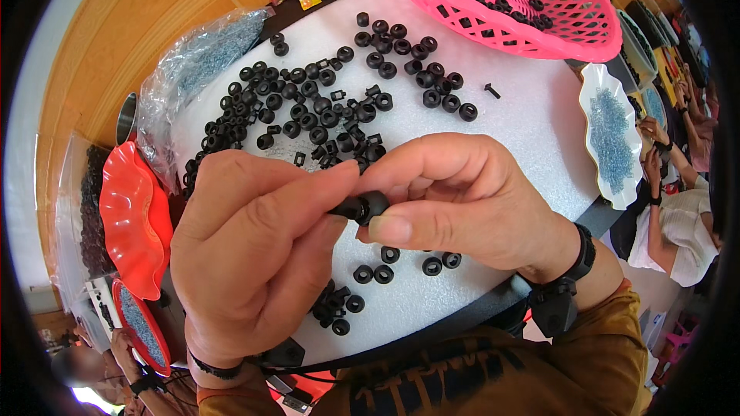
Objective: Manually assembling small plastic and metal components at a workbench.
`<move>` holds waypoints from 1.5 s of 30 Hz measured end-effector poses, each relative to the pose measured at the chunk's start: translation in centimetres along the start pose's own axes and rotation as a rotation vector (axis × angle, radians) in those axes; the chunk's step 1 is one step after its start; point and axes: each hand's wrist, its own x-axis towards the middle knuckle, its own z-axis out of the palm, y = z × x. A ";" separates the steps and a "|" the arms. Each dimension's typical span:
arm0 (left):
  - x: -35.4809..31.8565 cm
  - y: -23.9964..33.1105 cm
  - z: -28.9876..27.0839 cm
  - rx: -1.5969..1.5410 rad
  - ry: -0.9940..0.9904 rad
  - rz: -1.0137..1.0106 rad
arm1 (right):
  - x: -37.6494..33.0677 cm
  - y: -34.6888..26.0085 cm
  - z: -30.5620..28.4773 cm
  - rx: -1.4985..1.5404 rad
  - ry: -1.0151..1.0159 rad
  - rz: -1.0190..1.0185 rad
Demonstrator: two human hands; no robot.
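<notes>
In front of my chest, both hands meet over the white foam-like sheet (532, 119). My left hand (250, 250) is closed, its thumb and fingertips pinching a small black plastic piece (349, 208). Between the thumb and forefinger of my right hand (470, 204) is a rounded black plastic bead-like part (375, 203). The two parts touch end to end; whether they are joined I cannot tell, as fingers cover much of them. Beyond my hands lies a spread of loose black round parts with holes (318, 135). Several more such parts (383, 273) lie below my right hand.
A pink openwork basket (593, 31) holding black parts stands at the far right. Near it are a dark screw-shaped piece (492, 91) and a white scalloped dish (637, 139) of clear bluish bits. A plastic bag (166, 77) and a red wavy dish (135, 223) stand left. Other people work on both sides.
</notes>
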 end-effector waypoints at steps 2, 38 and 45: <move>-0.1 -0.1 0.1 -0.013 0.036 0.009 | -0.1 -0.1 0.0 0.024 0.004 0.018; 0.1 0.0 0.1 0.015 -0.013 0.004 | 0.0 0.3 -0.2 0.140 0.012 0.101; 0.1 -0.1 0.3 0.040 -0.022 0.009 | 0.0 0.5 -0.2 0.044 0.026 0.059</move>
